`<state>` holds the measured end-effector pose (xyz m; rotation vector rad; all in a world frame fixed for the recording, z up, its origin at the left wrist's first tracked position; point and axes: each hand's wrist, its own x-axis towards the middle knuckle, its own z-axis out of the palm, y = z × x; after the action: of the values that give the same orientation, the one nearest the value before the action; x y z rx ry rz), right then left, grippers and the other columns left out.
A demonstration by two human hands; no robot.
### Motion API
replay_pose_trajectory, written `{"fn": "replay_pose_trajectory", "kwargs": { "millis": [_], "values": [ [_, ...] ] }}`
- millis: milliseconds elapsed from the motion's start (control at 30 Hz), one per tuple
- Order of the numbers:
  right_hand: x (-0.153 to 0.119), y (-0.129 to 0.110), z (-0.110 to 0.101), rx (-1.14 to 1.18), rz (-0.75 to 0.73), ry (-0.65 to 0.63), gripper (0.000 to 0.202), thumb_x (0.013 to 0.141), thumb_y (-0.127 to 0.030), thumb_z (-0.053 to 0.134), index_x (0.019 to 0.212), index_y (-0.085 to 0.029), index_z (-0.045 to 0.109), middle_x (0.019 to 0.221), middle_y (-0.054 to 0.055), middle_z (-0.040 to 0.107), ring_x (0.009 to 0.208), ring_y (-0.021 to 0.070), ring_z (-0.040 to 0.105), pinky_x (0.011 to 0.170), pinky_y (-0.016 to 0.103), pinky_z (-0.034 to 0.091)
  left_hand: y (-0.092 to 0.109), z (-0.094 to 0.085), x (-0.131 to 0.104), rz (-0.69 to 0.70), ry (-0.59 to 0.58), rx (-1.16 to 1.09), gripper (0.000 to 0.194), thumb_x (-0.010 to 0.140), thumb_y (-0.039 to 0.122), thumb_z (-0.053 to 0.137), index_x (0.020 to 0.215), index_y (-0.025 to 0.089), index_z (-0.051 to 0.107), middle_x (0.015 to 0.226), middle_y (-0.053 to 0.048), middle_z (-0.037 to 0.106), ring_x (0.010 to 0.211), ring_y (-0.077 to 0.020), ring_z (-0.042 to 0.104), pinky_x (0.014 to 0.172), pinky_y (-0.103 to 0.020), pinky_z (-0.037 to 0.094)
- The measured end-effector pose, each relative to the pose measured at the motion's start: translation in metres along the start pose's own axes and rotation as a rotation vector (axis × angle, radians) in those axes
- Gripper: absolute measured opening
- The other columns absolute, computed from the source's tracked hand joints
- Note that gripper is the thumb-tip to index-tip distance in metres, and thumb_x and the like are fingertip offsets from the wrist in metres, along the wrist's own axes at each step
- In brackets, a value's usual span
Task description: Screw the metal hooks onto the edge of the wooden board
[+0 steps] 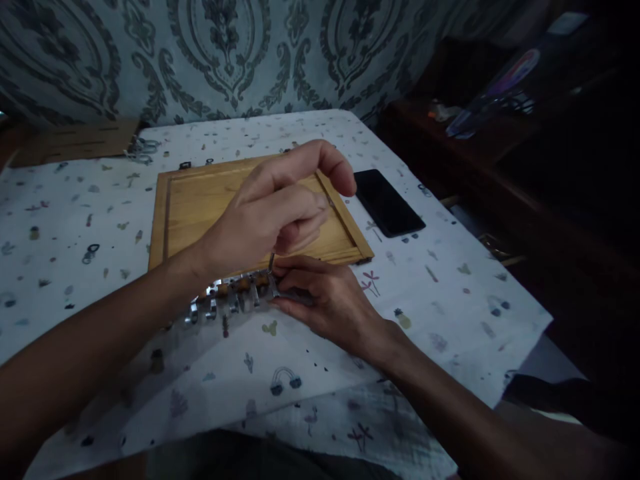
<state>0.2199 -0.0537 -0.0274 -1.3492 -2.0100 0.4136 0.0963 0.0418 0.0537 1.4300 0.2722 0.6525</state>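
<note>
My left hand [280,207] reaches across the wooden board, its index finger crooked outward and its other fingers curled together. Below those fingers a thin metal rod [271,263] points down; its upper end is hidden in my hand. The rod's lower end meets the right end of a row of shiny metal pieces with brown parts between them [233,293], lying along the board's near edge. My right hand [323,297] is closed around that right end, thumb on the near side and fingers on the far side. My left forearm covers part of the row's left end.
The wooden board [200,203] has a raised rim and lies on a white patterned cloth [320,373]. A black phone [390,203] lies right of it. Scissors [143,148] and brown cardboard [75,141] are at the far left. A dark shelf with a plastic bottle [493,90] stands at right.
</note>
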Motion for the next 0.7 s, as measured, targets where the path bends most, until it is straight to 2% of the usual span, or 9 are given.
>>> {"fn": "replay_pose_trajectory", "kwargs": {
  "millis": [167, 333, 700],
  "values": [
    [-0.0003, 0.0008, 0.0003, -0.006, -0.028, 0.014, 0.022, 0.090, -0.034, 0.068, 0.091, -0.013, 0.076, 0.112, 0.012, 0.075, 0.095, 0.0238, 0.074, 0.084, 0.037, 0.060, 0.0020, -0.0081, 0.0018, -0.064, -0.116, -0.048, 0.022, 0.077, 0.005, 0.044, 0.083, 0.019, 0.061, 0.047, 0.009, 0.024, 0.038, -0.0043, 0.021, 0.040, -0.015, 0.022],
    [0.0002, -0.0005, -0.0010, -0.016, -0.013, 0.004, 0.023, 0.091, -0.036, 0.067, 0.088, -0.015, 0.076, 0.112, 0.010, 0.075, 0.098, 0.0229, 0.073, 0.087, 0.037, 0.059, 0.0003, -0.0101, 0.0012, -0.062, -0.149, -0.055, 0.020, 0.078, 0.007, 0.047, 0.082, 0.018, 0.063, 0.048, 0.007, 0.023, 0.037, -0.0042, 0.024, 0.041, -0.016, 0.022],
    [0.0004, 0.0003, -0.0001, -0.010, -0.019, 0.014, 0.020, 0.089, -0.034, 0.070, 0.090, -0.015, 0.076, 0.114, 0.011, 0.075, 0.099, 0.0240, 0.073, 0.087, 0.037, 0.059, 0.0020, -0.0090, 0.0034, -0.077, -0.171, -0.038, 0.022, 0.079, 0.006, 0.043, 0.080, 0.019, 0.061, 0.048, 0.008, 0.023, 0.039, -0.0046, 0.018, 0.041, -0.016, 0.020]
  ]
}}
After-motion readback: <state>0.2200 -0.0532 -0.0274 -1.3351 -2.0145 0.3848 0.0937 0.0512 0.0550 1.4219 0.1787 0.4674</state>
